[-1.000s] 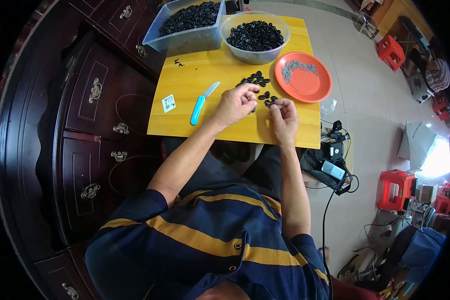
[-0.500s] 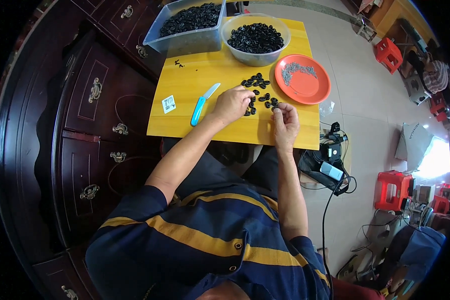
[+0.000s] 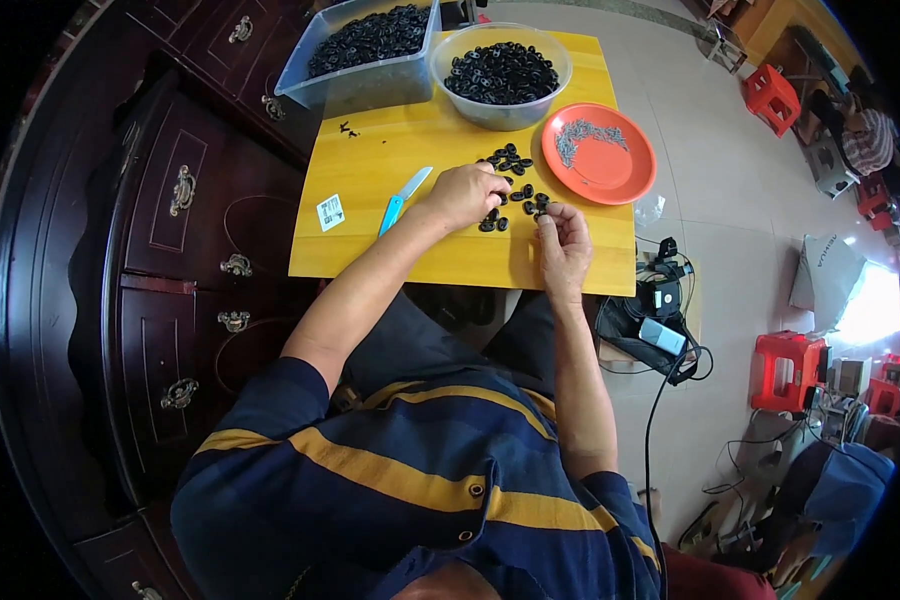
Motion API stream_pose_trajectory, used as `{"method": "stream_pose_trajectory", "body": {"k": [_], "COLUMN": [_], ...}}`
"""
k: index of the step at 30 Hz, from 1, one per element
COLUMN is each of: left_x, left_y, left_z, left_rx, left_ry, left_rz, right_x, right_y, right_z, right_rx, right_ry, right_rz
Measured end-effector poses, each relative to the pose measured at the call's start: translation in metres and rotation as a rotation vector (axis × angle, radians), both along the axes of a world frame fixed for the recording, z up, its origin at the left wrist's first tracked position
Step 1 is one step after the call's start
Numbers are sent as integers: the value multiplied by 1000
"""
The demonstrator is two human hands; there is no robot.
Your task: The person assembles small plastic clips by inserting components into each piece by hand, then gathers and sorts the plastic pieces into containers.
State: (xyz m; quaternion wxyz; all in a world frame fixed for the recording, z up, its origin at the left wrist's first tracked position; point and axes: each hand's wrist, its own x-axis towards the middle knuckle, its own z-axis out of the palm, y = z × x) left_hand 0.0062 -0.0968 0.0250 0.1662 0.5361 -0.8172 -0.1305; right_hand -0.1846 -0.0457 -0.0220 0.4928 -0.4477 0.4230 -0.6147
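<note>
The yellow bench [image 3: 360, 170] was the largest working surface, reaching out over the person's lap. At its far edge stood a rectangular plastic tub [image 3: 380, 92] heaped with black pieces, and beside it a round clear bowl [image 3: 503, 117] filled with the same kind. An orange-red plate [image 3: 610, 180] lay just nearer, toward the right edge.

Next in size came the hands. The left forearm slanted up and inward, its hand [image 3: 465, 197] back-upward with the fingers curled down over some pieces; whether they gripped one could not be told. The right forearm rose nearly straight, its hand [image 3: 566, 243] turned thumb-inward, thumb and forefinger close together at a piece by the cluster's near right; a firm hold could not be confirmed.

A blue-handled knife [image 3: 392, 212] lay open, left of the left hand.

Smaller again, the loose black oval pieces [image 3: 510, 157] lay in little groups between and beyond the hands. The step in hand seemed to be picking through or arranging these; the next move appeared to call for a light, precise fingertip pinch, without nudging neighbours.

Smallest were the grey bits [image 3: 575, 140] on the plate.
</note>
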Motion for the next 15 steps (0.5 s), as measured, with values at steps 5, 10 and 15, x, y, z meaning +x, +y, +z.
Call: {"method": "stream_pose_trajectory", "body": {"k": [5, 10, 15], "left_x": [-1, -2, -11], "left_y": [-6, -2, 20], "left_z": [7, 16, 27], "left_rx": [29, -24, 12], "left_ry": [-42, 52, 411], "left_rz": [-51, -83, -34], "right_x": [-1, -1, -3], "right_y": [0, -1, 0], "right_z": [-1, -2, 1], "right_rx": [14, 4, 16], "right_ry": [16, -2, -42], "right_rz": [12, 8, 22]}}
